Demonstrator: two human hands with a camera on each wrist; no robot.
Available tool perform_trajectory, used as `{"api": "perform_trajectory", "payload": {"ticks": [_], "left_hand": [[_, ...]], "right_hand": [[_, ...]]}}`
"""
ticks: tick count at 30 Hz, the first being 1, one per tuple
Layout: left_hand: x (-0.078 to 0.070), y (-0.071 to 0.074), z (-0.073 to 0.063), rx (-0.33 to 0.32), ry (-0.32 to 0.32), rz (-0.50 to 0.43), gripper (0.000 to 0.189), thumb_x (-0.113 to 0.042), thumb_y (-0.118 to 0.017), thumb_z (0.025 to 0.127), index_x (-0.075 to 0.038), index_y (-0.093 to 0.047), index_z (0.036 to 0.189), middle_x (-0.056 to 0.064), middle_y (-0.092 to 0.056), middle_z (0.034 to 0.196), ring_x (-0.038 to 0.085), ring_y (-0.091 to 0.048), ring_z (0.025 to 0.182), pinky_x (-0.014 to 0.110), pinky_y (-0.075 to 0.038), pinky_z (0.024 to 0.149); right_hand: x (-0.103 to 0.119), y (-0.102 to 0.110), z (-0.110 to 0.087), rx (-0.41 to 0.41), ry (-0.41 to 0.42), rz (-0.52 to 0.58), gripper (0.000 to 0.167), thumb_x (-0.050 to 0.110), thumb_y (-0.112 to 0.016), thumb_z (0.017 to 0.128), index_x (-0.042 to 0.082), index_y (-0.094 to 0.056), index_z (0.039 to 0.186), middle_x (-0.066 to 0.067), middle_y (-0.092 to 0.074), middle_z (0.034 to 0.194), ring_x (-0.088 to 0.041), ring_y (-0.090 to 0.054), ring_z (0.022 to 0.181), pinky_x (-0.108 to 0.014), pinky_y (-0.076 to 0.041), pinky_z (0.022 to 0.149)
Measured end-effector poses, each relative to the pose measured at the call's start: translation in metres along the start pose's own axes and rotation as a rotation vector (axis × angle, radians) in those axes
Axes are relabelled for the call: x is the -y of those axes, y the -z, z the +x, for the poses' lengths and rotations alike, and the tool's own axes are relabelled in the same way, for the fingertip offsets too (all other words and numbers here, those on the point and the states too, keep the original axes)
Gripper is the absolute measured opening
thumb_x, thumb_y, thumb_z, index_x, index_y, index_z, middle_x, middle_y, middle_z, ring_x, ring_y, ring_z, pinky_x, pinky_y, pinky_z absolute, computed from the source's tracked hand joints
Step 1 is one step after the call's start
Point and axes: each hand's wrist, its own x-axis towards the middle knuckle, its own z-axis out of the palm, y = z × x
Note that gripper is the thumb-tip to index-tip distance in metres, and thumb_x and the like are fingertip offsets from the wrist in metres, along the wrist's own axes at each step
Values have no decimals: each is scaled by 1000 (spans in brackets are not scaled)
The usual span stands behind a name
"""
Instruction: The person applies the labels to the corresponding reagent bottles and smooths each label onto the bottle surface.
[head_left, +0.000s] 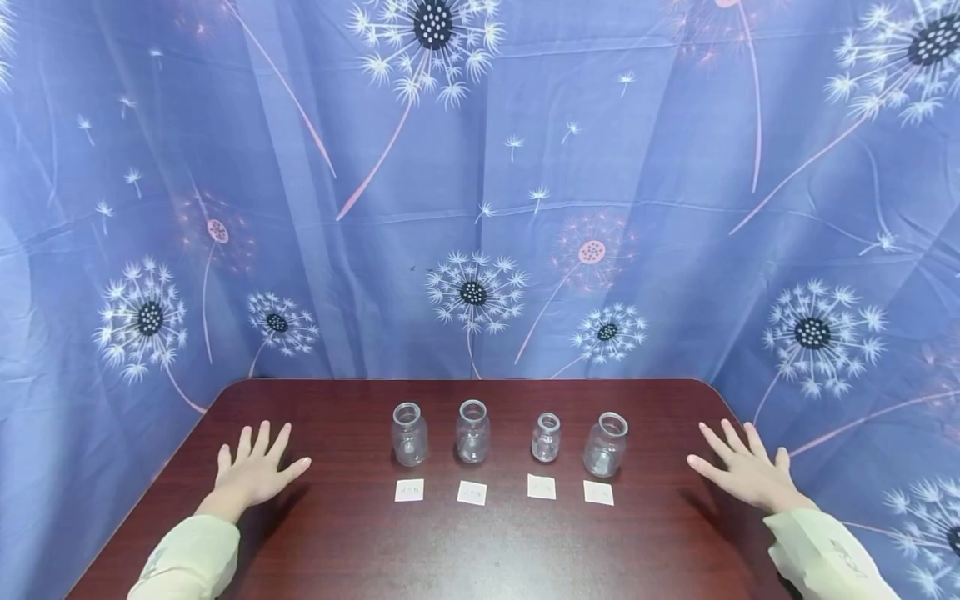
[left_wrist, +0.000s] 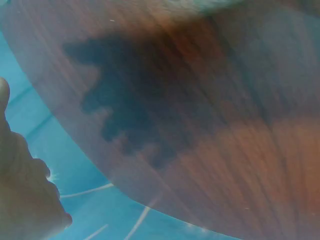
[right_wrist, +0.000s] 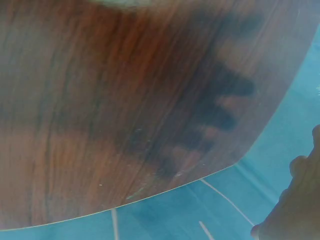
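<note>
Your left hand (head_left: 253, 477), right hand (head_left: 750, 477): fingers spread, empty. Clear jars (head_left: 409, 437): likely light, stiff, slick, fragile glass; grip mid-body gently.

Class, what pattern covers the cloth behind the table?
White and pink dandelions on blue cloth; the head view shows it best.

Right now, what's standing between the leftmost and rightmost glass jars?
Two jars, per the head view: a larger glass jar, then the smallest glass jar.
</note>
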Motion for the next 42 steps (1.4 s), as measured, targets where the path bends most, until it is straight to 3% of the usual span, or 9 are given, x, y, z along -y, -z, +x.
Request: {"api": "perform_trajectory", "payload": {"ticks": [10,17,24,30,36,39,42], "left_hand": [[-37,5,19,-42,-83,23,85,-66,-34,81,-7,-19,140,29,-9,143,49,-1,129,66,3,94],[-78,19,31,-99,-174,52,80,-63,-37,82,-10,-20,140,25,-12,144,45,-4,131,64,0,97],[-125,27,37,-180,-360,75,73,-55,-45,83,-15,-23,140,17,-18,146,38,-11,134,60,-10,100],[-160,19,36,-304,-552,37,67,-49,-49,83,-16,-31,137,11,-31,142,29,-27,131,52,-20,102],[-195,4,36,-415,-750,-2,57,-40,-55,82,-12,-43,130,8,-47,131,25,-44,121,44,-33,97],[-212,-7,34,-449,-822,-38,53,-36,-58,80,-11,-48,126,7,-54,124,21,-52,112,39,-39,91],[-228,-20,30,-433,-861,-74,51,-34,-59,79,-11,-49,123,5,-57,120,19,-55,107,36,-42,88]], "right_hand": [[10,11,5,-45,24,11,73,60,-34,85,25,-6,142,-24,-7,145,-47,9,130,-73,5,83],[21,18,4,-129,75,4,70,57,-38,85,26,-11,142,-21,-12,146,-42,11,132,-73,3,84],[41,25,8,-282,225,-20,66,49,-50,83,25,-25,139,-18,-23,144,-34,-1,136,-69,-9,87],[51,24,8,-342,311,10,63,43,-58,79,20,-37,134,-18,-30,141,-29,-8,136,-63,-18,87],[60,20,2,-356,346,185,58,30,-62,79,15,-42,131,-23,-35,136,-33,-23,131,-58,-25,89],[66,18,-2,-352,325,317,52,23,-61,81,14,-44,129,-20,-41,133,-11,-30,127,-40,-33,91],[72,16,-6,-323,316,455,48,18,-59,83,10,-45,128,-13,-50,125,9,-42,109,-21,-41,81]]}}
